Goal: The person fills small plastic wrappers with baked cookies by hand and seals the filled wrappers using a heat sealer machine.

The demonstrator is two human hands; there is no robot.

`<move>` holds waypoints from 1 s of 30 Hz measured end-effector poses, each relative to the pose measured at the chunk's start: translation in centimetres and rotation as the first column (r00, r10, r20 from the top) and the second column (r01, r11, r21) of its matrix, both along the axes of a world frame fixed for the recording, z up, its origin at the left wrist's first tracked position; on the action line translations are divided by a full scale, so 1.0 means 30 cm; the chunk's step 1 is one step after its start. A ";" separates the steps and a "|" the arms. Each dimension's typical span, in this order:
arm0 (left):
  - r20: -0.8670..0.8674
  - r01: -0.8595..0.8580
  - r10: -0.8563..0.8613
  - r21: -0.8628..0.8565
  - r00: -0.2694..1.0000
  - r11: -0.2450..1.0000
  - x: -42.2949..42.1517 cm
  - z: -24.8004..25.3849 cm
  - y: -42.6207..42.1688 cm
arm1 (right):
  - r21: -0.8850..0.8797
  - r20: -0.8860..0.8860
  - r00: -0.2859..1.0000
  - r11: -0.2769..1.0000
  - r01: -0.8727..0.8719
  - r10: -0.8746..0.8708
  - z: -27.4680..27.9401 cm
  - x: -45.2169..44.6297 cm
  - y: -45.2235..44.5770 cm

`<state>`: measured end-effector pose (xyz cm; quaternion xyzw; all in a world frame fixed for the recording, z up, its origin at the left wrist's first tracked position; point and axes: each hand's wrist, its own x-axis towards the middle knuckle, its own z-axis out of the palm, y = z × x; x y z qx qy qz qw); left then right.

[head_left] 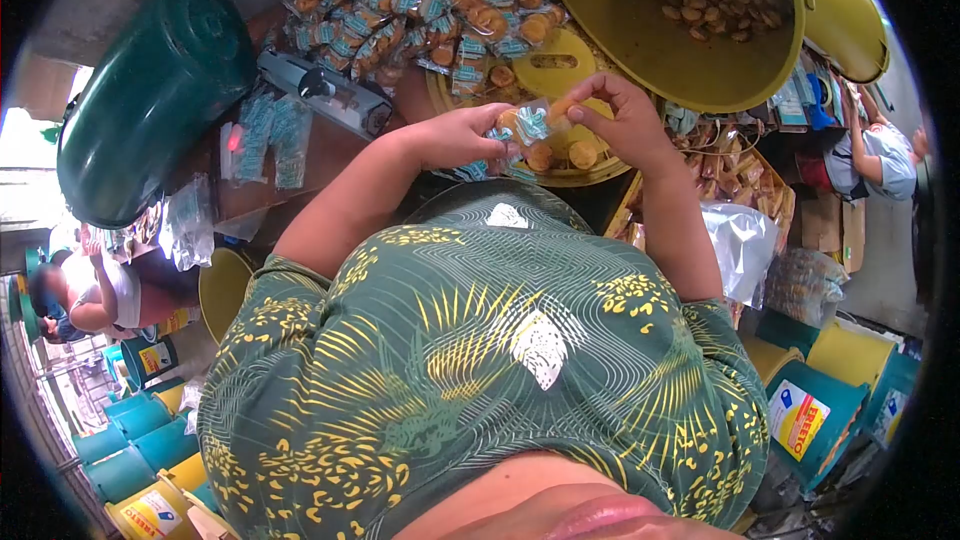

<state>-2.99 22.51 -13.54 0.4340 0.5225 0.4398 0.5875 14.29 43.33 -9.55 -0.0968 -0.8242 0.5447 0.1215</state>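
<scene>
Over a round yellow lid (602, 172), both hands meet at a small clear packet with teal print (531, 122). My left hand (462, 138) has its fingers closed round the packet, with more teal-printed wrappers under it. At the packet's other end, my right hand (617, 120) pinches a round golden biscuit (562, 112) between thumb and finger. Loose biscuits (583, 154) lie on the lid just below the hands. Behind them is a large heap of filled biscuit packets (400, 15).
A large yellow tub (620, 0) with biscuits stands at the back right. Left are a green bin (160, 100), a grey sealing device (325, 92) and flat wrappers (290, 135). A crate of packets (740, 175) is at right. People are at both sides.
</scene>
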 end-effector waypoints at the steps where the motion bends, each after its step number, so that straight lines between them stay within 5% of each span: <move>1: 0.008 -0.006 0.007 -0.002 1.000 1.000 0.000 0.000 0.000 | 0.014 0.021 0.999 0.999 -0.042 0.042 -0.002 -0.002 0.006; 6: -0.223 0.041 -0.045 -0.025 0.974 0.999 0.036 0.093 -0.001 | 0.105 0.052 0.998 0.994 -0.029 0.023 -0.007 -0.003 -0.021; 9: -0.237 0.063 -0.076 -0.060 0.969 0.996 0.043 0.127 0.012 | -0.255 -0.024 0.999 0.966 -0.050 0.046 -0.029 -0.008 -0.031; 12: -0.164 0.031 -0.041 -0.063 0.986 0.998 0.051 0.107 0.020 | -0.029 0.036 0.999 1.000 0.001 0.000 -0.032 -0.015 -0.046; 15: -0.098 -0.046 0.043 -0.027 0.994 0.999 0.062 0.102 0.020 | -0.367 -0.042 0.999 0.930 -0.033 0.019 -0.001 -0.010 -0.084; 18: -0.024 -0.018 0.018 -0.001 1.000 1.000 0.062 0.092 0.022 | 0.246 -0.142 0.988 0.969 -0.016 0.053 -0.009 -0.001 -0.091; 22: -0.086 0.005 -0.009 -0.042 0.996 0.999 0.050 0.089 0.015 | 0.073 -0.001 1.000 0.997 -0.004 0.004 0.007 -0.002 -0.112; 24: 0.057 -0.051 0.053 -0.041 0.997 0.998 0.031 0.050 0.017 | -0.018 0.016 0.998 0.998 0.062 -0.061 -0.041 0.000 -0.082; 27: 0.207 -0.146 0.139 0.018 0.968 0.989 0.006 0.001 -0.004 | 0.606 0.236 0.943 0.795 0.045 -0.233 -0.095 0.043 -0.037; 30: 0.298 -0.180 0.151 0.072 0.942 0.981 -0.008 -0.003 -0.025 | 0.689 0.480 0.843 0.699 -0.191 -0.243 -0.225 0.092 0.023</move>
